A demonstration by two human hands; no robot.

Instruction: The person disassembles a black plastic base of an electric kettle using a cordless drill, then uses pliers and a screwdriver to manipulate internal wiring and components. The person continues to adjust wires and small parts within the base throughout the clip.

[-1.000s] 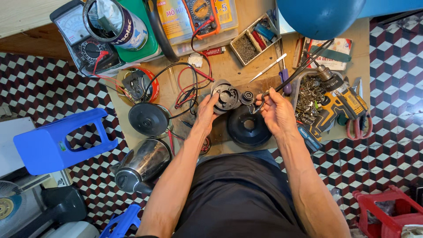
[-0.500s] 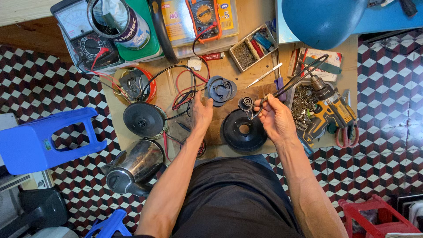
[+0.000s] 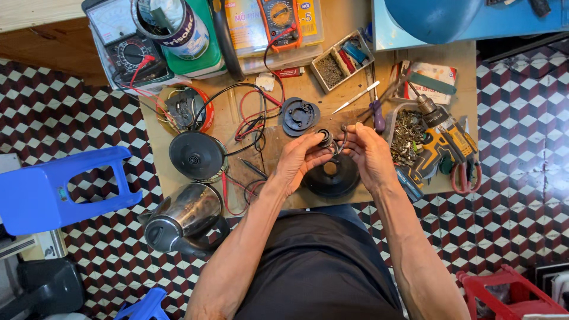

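Observation:
My left hand [image 3: 298, 159] and my right hand [image 3: 371, 153] meet over the low wooden table [image 3: 278, 189], both gripping a small round black connector part [image 3: 325, 137] with a short bent wire at its right side. Directly under the hands lies a black round kettle base [image 3: 332, 176]. A grey round plate [image 3: 299, 115] lies on the table just beyond my left hand, apart from it.
A black disc [image 3: 197, 155] and a steel kettle [image 3: 181, 216] sit at the left. A yellow drill [image 3: 441, 145] and screw tray [image 3: 406, 127] are at the right. Multimeters [image 3: 121, 47], red and black leads and a screwdriver [image 3: 358, 98] lie behind. A blue stool [image 3: 59, 189] stands to the left.
My left hand let go of the grey round plate, which now lies on the table. Both hands came together on the small connector above the kettle base.

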